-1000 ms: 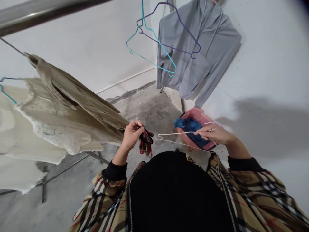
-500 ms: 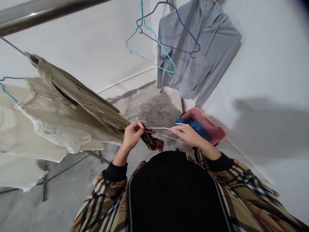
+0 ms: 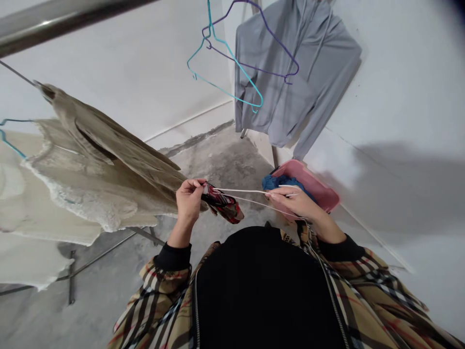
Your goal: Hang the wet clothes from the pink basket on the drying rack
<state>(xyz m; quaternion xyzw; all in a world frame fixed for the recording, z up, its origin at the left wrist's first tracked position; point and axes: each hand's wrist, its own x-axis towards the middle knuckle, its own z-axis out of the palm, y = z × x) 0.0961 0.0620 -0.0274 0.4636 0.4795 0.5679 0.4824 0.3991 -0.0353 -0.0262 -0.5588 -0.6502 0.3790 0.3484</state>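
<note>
My left hand (image 3: 189, 199) is closed, thumb and fingers pinching the end of a dark, red-patterned cloth (image 3: 228, 208) that hangs down to the right. Closed around one end of a thin white clothes hanger (image 3: 241, 190) is my right hand (image 3: 292, 199). The hanger lies almost level between the hands, and its far tip reaches the cloth beside my left fingers. Whether that tip is inside the cloth or only against it, I cannot tell.
A khaki garment (image 3: 109, 131) and pale lace-edged clothes (image 3: 83, 189) hang at left below a metal rail (image 3: 72, 22). Turquoise (image 3: 238, 63) and purple (image 3: 278, 36) hangers dangle ahead, near a grey jacket (image 3: 286, 87). A pink basket (image 3: 323, 191) holds blue cloth (image 3: 288, 181).
My left hand has moved left with the cloth, and my right hand a little right with the hanger. The hands are farther apart, and more of the cloth shows.
</note>
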